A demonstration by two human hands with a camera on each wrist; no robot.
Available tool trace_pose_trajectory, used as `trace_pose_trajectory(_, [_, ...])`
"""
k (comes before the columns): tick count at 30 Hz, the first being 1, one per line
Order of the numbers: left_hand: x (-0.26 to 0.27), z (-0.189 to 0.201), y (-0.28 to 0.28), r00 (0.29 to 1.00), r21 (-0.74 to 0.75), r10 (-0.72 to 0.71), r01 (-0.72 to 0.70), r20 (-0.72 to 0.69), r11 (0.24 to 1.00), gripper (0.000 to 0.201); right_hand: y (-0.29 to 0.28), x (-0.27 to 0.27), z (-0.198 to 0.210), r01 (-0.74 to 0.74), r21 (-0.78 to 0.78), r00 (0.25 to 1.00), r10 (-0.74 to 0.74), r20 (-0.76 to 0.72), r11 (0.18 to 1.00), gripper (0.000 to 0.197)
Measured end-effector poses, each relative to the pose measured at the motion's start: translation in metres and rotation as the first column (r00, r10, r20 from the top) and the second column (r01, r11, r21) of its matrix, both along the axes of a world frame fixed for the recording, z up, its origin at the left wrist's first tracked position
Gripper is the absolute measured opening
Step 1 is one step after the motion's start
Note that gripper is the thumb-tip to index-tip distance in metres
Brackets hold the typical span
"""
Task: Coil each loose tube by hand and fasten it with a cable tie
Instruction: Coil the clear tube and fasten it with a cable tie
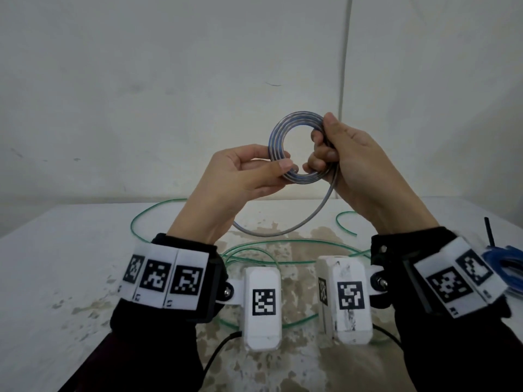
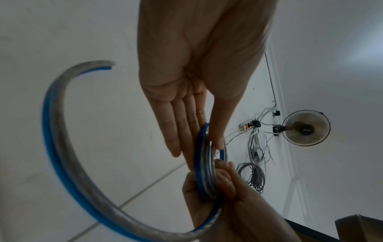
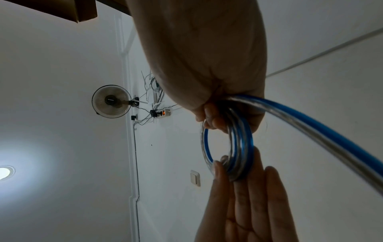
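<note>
Coiling step, mid-way: the clear tube with a blue stripe is held up in the air above the worktop, already wound into a small ring of several turns. The right hand has its grip clamped on the ring's right side, fingers curled round the stacked turns. The left hand pinches the lower left of the ring, thumb in front and straight fingers behind. A loose tail hangs from under the right hand and curves down below the ring toward the left wrist; its free end shows only in the left wrist view. Next move, my guess: feed that tail round for a last turn, keep one hand tight so the turns don't spring apart, then go for a cable tie. A thin black strip, right of the ring at the frame edge, may be a tie, too small to be sure. A blue coil beside it is cut off and partly behind the right wrist rig. A green tube lies loose on the worktop below the ring, partly hidden by both arms.
</note>
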State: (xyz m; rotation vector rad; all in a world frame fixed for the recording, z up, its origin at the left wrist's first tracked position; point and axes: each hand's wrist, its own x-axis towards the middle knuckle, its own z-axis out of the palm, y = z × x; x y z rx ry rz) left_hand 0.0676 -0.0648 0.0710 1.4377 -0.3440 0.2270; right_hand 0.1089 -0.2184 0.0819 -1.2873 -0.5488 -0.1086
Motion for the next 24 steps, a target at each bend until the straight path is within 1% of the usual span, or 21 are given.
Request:
trace_pose_trajectory(4, [-0.001, 0.000, -0.001, 0.997, 0.033, 0.071, -0.072, 0.021, 0.997, 0.007, 0.000, 0.001, -0.002, -0.011, -0.013, 1.000, 0.011, -0.017, 1.000, 0.036])
trace_pose_trajectory(8, [-0.002, 0.000, -0.003, 0.994, 0.044, 0.110, -0.110, 0.015, 0.993, 0.006, -0.001, 0.001, -0.002, -0.012, -0.028, 1.000, 0.012, 0.004, 1.000, 0.037])
trace_pose_trajectory(12, [-0.003, -0.001, -0.005, 0.994, 0.035, 0.104, -0.105, 0.026, 0.994, 0.008, -0.002, 0.001, -0.001, -0.027, -0.019, 1.000, 0.027, 0.001, 0.999, 0.037])
trace_pose_trajectory(15, [-0.002, -0.001, -0.007, 0.988, 0.024, 0.139, -0.141, 0.059, 0.990, 0.008, -0.003, 0.000, 0.000, -0.030, 0.002, 1.000, 0.030, 0.006, 1.000, 0.037])
trace_pose_trajectory(17, [-0.001, -0.001, -0.006, 0.990, 0.039, 0.125, -0.128, 0.064, 0.991, 0.009, -0.004, 0.000, 0.001, -0.028, -0.008, 1.000, 0.028, 0.008, 1.000, 0.037])
trace_pose_trajectory(19, [-0.001, -0.002, -0.001, 0.998, 0.120, 0.027, -0.032, 0.049, 0.992, 0.012, -0.006, -0.001, 0.001, -0.054, -0.068, 0.999, 0.054, 0.000, 0.996, 0.037])
trace_pose_trajectory(21, [-0.001, -0.001, 0.006, 0.996, 0.214, -0.084, 0.082, -0.001, 0.973, 0.024, -0.007, -0.003, 0.000, -0.092, -0.194, 0.996, 0.093, -0.005, 0.977, 0.037])
trace_pose_trajectory(22, [-0.001, -0.001, 0.009, 0.993, 0.236, -0.117, 0.122, -0.033, 0.964, 0.030, -0.006, -0.005, -0.001, -0.100, -0.270, 0.995, 0.103, -0.005, 0.957, 0.036])
trace_pose_trajectory(24, [0.000, 0.000, 0.011, 0.987, 0.235, -0.132, 0.151, -0.094, 0.960, 0.038, -0.002, -0.009, -0.003, -0.083, -0.411, 0.995, 0.098, 0.016, 0.908, 0.031])
